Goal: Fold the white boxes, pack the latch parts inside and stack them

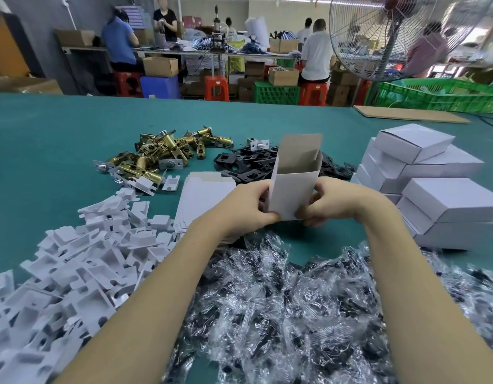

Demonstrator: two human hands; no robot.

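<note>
both hands on one half-formed white box (pixel 292 187), bottom end being closed, top still open.

left hand (pixel 248 206) fingers curl round the box's lower left edge, thumb on the front panel; right hand (pixel 331 202) pinches the lower right corner, fingertips tucked under where the bottom flaps are, out of sight. box is upright above the green table (pixel 59 151), lid flap standing up at the back. flat box blanks (pixel 203 198) lie just left of it, brass latch parts (pixel 162 153) and black plates (pixel 248 167) beyond, white inserts (pixel 81 259) near left, bagged parts (pixel 281 295) in front, finished stack (pixel 422 184) at right. risks, my read: bottom tab not fully seated, so a heavy latch drops through; squeezing too hard creases the panel; forearm sweeping bags off.
</note>
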